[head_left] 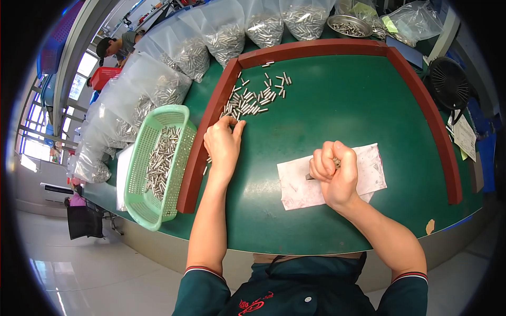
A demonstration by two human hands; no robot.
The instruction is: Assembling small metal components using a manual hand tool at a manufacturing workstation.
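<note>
Short silvery metal pins [254, 100] lie in a loose heap on the green tabletop, against the left red-brown rail. My left hand [222, 143] is at the near edge of this heap, thumb and fingers pinched together; whether a pin is between them is hidden. My right hand [335, 176] is closed in a fist around a small tool [311, 177], whose flat grey tip sticks out to the left and whose tan end shows between the fingers. Beneath that fist lies a smudged whitish cloth or paper sheet [295, 192].
Red-brown rails [311, 48] border the work area. Outside the left one stands a green plastic basket [138, 197] of pins. Clear bags [226, 39] of pins line the back and left. A metal bowl [349, 26] and a black fan [448, 84] are farther right. Another person [124, 46] is at far left.
</note>
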